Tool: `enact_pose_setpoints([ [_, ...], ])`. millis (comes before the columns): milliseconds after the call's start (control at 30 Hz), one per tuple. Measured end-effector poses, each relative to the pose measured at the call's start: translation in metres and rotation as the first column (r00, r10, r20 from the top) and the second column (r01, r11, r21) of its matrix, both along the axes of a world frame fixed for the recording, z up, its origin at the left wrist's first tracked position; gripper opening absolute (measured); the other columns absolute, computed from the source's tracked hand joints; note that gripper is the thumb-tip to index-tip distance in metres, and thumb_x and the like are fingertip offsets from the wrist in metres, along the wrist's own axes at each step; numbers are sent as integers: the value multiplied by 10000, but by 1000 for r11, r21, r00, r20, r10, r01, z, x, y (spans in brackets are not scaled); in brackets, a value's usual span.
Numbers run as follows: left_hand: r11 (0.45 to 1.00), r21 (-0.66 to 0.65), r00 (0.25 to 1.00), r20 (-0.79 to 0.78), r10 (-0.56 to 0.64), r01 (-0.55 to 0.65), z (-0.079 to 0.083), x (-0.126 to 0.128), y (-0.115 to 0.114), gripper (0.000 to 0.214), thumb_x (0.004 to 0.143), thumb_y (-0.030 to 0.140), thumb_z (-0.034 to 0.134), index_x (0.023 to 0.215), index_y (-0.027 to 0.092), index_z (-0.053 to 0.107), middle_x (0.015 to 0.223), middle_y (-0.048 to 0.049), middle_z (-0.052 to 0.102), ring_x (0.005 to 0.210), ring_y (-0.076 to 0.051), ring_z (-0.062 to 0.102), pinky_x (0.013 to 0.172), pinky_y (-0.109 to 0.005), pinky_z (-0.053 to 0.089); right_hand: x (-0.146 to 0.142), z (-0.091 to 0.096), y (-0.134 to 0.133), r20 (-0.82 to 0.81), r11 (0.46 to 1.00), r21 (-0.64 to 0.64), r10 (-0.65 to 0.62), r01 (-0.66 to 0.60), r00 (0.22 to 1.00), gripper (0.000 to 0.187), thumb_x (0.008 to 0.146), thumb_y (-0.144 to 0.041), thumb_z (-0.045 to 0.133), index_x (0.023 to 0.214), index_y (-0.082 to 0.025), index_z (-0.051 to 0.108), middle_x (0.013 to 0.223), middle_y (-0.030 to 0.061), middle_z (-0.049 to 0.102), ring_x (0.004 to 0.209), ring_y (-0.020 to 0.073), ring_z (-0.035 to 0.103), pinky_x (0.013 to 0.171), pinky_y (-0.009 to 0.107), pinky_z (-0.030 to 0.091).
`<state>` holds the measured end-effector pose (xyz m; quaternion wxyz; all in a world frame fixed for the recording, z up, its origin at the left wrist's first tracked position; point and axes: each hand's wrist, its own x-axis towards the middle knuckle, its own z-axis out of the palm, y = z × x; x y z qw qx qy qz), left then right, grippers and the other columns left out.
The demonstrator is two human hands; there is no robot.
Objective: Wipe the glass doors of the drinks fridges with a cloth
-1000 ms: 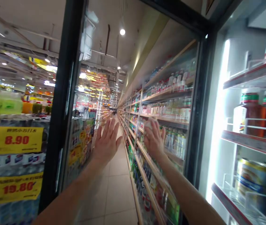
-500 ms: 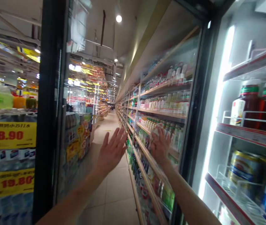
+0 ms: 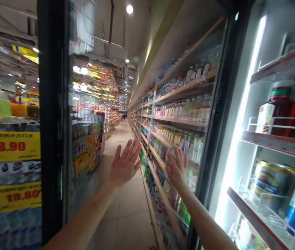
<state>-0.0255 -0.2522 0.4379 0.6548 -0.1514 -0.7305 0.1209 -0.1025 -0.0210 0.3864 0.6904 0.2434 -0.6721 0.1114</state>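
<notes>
In front of me stands an open glass cooler door (image 3: 134, 215) with a black frame. My left hand (image 3: 125, 160) is raised flat against the glass, or very close to it, fingers spread and nothing held. To its right, my right hand (image 3: 176, 170) bends its fingers over a crumpled pale cloth (image 3: 172, 151) at the pane. The cloth is partly hidden by the fingers and blurred. Through the door, long shelves of bottles (image 3: 181, 111) run away beside an aisle.
At right, the lit cooler holds dark bottles with green-banded caps (image 3: 279, 100) and drink cans (image 3: 267, 184) on wire-fronted shelves (image 3: 274, 146). At left, stacked drinks carry yellow price signs (image 3: 10, 146). The black door frame (image 3: 53, 139) stands upright between.
My right hand has shifted slightly downward with the cloth on the glass. My left hand stays spread in nearly the same place. The view has tilted a little.
</notes>
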Motion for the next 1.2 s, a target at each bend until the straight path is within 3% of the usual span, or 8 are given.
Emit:
enact_pose_setpoints([
  [167, 1000, 5, 1000, -3, -14, 14, 0, -2, 1, 615, 878, 336, 465, 1434, 194, 244, 1394, -110, 424, 1340, -227, 328, 1154, -435, 66, -12, -2, 22, 113, 934, -347, -49, 86, 992, 481, 876, -218, 366, 1355, -181, 386, 1455, 193, 297, 1367, 307, 253, 998, 618, 291],
  [400, 999, 12, 1000, 1, -30, 30, -1, -4, -2, 680, 872, 340, 485, 1454, 218, 156, 1401, -96, 414, 1335, -225, 334, 1155, -419, 69, 4, -26, -22, 59, 989, 134, 48, -55, 997, 452, 817, -187, 482, 1261, -271, 490, 1419, 95, 398, 1366, 260, 270, 1096, 538, 199],
  [500, 999, 11, 999, 4, -38, 38, -1, -4, -1, 692, 871, 328, 488, 1457, 219, 135, 1406, -97, 405, 1338, -224, 324, 1155, -423, 61, -11, -33, 24, 121, 986, -154, -46, 64, 992, 474, 847, -208, 424, 1321, -226, 443, 1440, 146, 350, 1357, 286, 282, 1046, 580, 254],
  [600, 999, 5, 999, -4, -36, 36, -1, -4, 0, 689, 870, 329, 484, 1456, 206, 144, 1409, -105, 399, 1344, -226, 313, 1156, -426, 47, -20, -41, 46, 164, 878, -456, -75, 143, 984, 518, 872, -235, 375, 1388, -198, 351, 1451, 194, 306, 1342, 330, 297, 961, 634, 318],
  [767, 1000, 3, 1000, 2, -19, 19, 0, -3, 0, 637, 871, 340, 479, 1438, 197, 228, 1402, -103, 412, 1342, -227, 322, 1155, -423, 46, 9, -52, -20, 114, 998, -59, 41, -35, 993, 522, 842, -185, 432, 1360, -239, 388, 1468, 131, 302, 1383, 291, 216, 1047, 569, 273],
  [867, 1000, -7, 1000, 6, 17, -17, 0, -3, 0, 575, 872, 354, 473, 1398, 174, 327, 1395, -103, 426, 1334, -232, 343, 1155, -418, 44, 19, -50, -35, 119, 984, 158, 62, -81, 991, 464, 824, -186, 480, 1281, -267, 475, 1423, 91, 390, 1374, 268, 250, 1095, 538, 208],
  [1067, 1000, -3, 1000, 9, 22, -22, -2, -2, 1, 555, 866, 354, 478, 1376, 164, 368, 1395, -117, 429, 1361, -225, 292, 1155, -430, 29, 2, -25, -4, 80, 955, -289, -48, 69, 996, 493, 871, -190, 385, 1363, -174, 376, 1461, 185, 292, 1371, 278, 251, 1049, 552, 263],
  [1200, 1000, 11, 999, 22, 23, -23, -3, -1, 2, 552, 871, 372, 467, 1377, 176, 368, 1400, -109, 425, 1363, -218, 287, 1154, -429, 54, 13, -19, -41, 69, 992, -126, 38, -29, 997, 468, 870, -188, 394, 1338, -202, 410, 1455, 148, 321, 1385, 264, 216, 1073, 530, 236],
])
